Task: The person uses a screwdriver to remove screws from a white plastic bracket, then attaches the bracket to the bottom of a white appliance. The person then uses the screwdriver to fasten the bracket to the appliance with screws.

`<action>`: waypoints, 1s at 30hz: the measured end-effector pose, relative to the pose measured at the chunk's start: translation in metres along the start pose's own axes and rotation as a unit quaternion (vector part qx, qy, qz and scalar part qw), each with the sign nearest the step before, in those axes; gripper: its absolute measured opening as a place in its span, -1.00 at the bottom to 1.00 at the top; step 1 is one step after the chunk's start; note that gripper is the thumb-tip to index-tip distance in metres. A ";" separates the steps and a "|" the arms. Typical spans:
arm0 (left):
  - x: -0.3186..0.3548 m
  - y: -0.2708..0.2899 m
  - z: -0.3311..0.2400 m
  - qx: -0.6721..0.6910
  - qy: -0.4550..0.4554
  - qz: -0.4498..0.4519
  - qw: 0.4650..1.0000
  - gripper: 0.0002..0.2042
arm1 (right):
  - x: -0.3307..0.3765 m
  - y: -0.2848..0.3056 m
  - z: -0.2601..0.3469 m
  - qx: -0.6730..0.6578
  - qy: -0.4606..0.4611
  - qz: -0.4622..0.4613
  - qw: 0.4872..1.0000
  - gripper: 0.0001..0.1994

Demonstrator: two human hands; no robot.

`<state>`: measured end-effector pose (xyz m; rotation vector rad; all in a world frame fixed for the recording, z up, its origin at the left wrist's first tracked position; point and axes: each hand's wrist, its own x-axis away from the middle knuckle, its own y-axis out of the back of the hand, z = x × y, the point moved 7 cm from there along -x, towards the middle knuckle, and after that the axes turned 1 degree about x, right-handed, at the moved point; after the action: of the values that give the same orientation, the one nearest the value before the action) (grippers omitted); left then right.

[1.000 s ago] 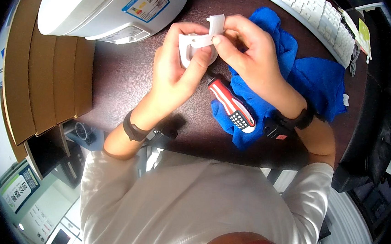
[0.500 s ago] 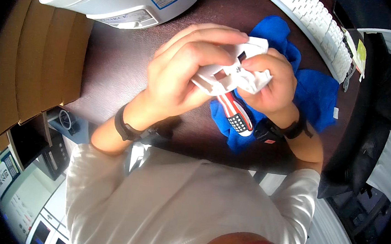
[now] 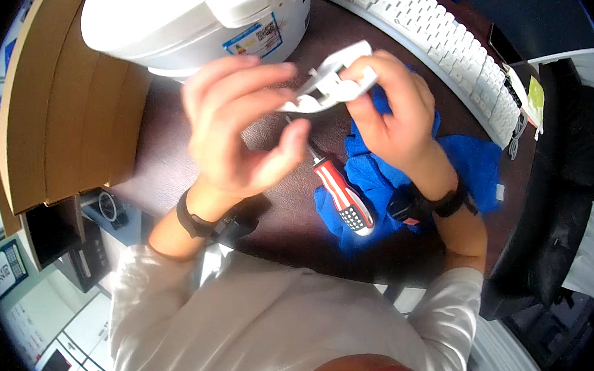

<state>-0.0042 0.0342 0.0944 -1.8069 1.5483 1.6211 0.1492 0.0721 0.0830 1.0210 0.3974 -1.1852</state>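
A curved white plastic part (image 3: 329,85) with cut-outs is held up over the table, gripped at its right end by the thumb and fingers of my right hand (image 3: 401,115). Beside its left end, my left hand (image 3: 239,128) is spread open and slightly blurred, with thumb and fingers apart. Below lies a screwdriver (image 3: 344,195) with a red, white and black handle patterned with stripes and stars, partly on a crumpled blue cloth (image 3: 470,157). Its thin shaft points up and to the left.
A white rounded appliance (image 3: 153,17) like a rice cooker stands at the far left on the dark brown table (image 3: 280,222). A white keyboard (image 3: 437,46) spans the far right. Brown cardboard (image 3: 72,112) borders the left side. Near the keyboard is a yellow note (image 3: 535,98).
My left hand has let go of the white plastic part and opened out to the left. The part, now in my right hand alone, has shifted left. More of the screwdriver shows.
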 end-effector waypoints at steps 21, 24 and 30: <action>0.009 0.011 0.023 -0.023 0.084 -0.043 0.995 -0.70 | -0.043 -0.024 -0.025 -0.027 -0.023 -0.024 0.999 -0.76; 0.006 0.011 0.020 -0.032 0.079 -0.030 0.996 -0.71 | -0.038 -0.027 -0.027 -0.036 -0.067 0.015 0.997 -0.73; 0.003 0.006 0.020 -0.018 0.123 0.125 0.984 -0.67 | -0.041 -0.028 -0.035 -0.101 -0.078 0.057 0.990 -0.65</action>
<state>-0.0209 0.0450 0.0879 -1.9593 1.9326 1.5854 0.1170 0.1236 0.0829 0.7612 0.3248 -1.0903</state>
